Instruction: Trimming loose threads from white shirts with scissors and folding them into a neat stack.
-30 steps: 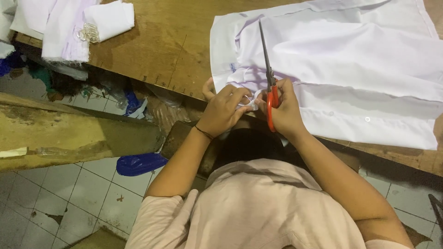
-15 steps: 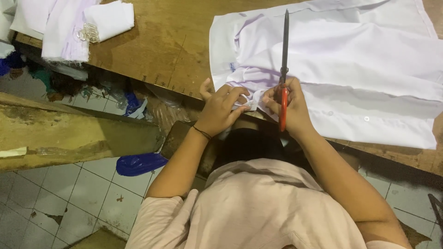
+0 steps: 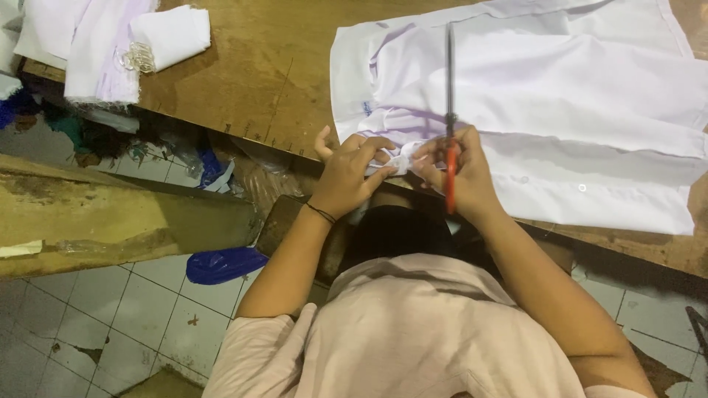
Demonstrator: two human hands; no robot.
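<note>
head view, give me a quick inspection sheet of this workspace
surface: worn wooden table, scratched, ruler marks near its front edge
job's things: white shirt spread flat on the table; scissors with orange handles, blades together, pointing away from the person
clutter: folded white cloth pile at the table's far left corner
hands: left hand pinches a bunched bit of the shirt's edge; right hand grips the scissors and touches the same bunch
cables: nothing seen
surroundings: tiled floor, wooden plank beside the table, blue plastic bag on the floor
</note>
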